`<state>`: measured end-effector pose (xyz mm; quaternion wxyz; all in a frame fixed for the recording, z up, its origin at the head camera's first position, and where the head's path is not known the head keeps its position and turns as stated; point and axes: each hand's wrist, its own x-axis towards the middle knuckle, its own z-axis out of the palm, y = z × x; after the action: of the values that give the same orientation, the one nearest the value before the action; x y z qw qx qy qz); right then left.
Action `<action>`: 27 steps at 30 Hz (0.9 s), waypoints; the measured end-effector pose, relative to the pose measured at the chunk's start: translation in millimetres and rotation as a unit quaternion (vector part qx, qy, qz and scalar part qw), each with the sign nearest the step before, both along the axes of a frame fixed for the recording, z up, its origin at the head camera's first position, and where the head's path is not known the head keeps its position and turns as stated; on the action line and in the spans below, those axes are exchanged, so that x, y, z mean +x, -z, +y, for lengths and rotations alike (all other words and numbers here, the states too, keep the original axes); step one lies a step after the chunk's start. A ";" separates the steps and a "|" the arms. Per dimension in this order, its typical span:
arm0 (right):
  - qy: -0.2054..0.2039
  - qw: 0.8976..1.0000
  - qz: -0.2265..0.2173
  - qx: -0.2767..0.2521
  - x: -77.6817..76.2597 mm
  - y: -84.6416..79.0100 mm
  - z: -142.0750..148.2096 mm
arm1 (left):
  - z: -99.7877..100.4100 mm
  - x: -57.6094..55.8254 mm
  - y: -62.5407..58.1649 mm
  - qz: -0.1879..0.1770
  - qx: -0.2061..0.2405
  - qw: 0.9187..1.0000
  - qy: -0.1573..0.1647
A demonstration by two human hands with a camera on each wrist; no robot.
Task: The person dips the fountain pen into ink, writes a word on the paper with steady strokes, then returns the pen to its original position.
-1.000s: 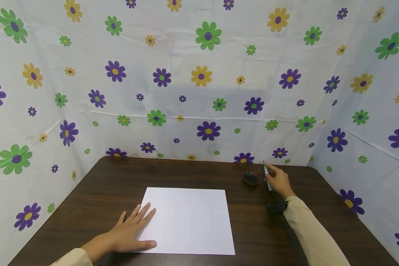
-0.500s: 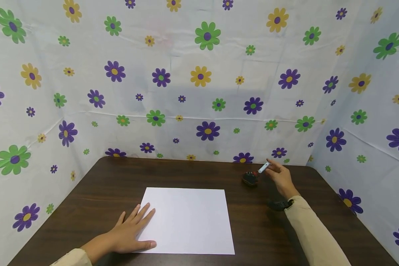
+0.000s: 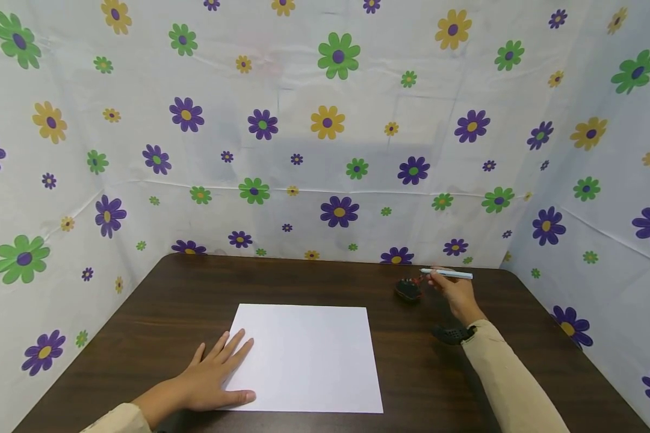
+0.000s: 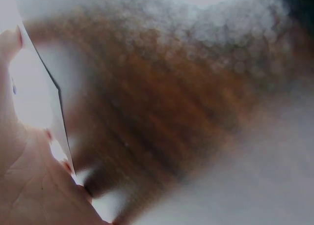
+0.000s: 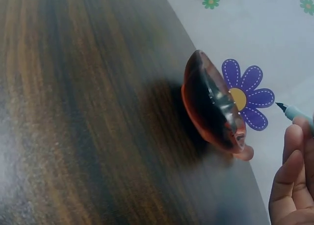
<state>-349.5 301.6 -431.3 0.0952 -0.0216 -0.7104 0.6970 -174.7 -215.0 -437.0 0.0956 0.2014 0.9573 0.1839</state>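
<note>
My left hand point(image 3: 208, 382) rests with spread fingers on the left edge of a white sheet of paper point(image 3: 314, 361). In the left wrist view the palm point(image 4: 29, 176) and the bright paper point(image 4: 41, 87) show at the left. At the far right of the table, my right hand point(image 3: 457, 296) pinches a slim, pale blue marker point(image 3: 457, 275), held nearly level above the tabletop. Its bare dark tip point(image 5: 280, 107) points away from the fingers in the right wrist view. Just left of that hand sits a dark, glossy, rounded object with red parts point(image 3: 408, 290); its kind is unclear.
A dark brown wooden table point(image 3: 184, 313) bears all of this. White cloth point(image 3: 281, 150) with green, purple and yellow flowers stands behind it and on both sides. A black band point(image 3: 452, 334) circles the right wrist.
The marker has turned in my right fingers, from pointing away across the table, through a slant, to lying nearly level with its tip leftward. My left hand and the paper stay put.
</note>
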 end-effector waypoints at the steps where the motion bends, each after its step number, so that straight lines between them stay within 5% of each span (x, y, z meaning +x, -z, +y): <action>1: 0.001 1.000 0.002 0.011 -0.7 1.5 0.3 | 0.1 -0.1 -0.1 0.000 0.000 1.000 0.000; 17: -0.025 0.988 0.017 0.149 -1.1 15.5 -2.8 | -0.8 -1.3 1.7 0.000 -0.003 1.000 0.001; 27: -0.004 0.954 0.007 0.300 -4.1 12.7 -11.2 | 0.5 0.3 -1.7 -0.004 -0.001 1.000 0.001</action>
<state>-353.6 290.4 -444.0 0.0996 0.0153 -0.8864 0.4518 -174.4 -214.5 -435.3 0.1000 0.2020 0.9569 0.1834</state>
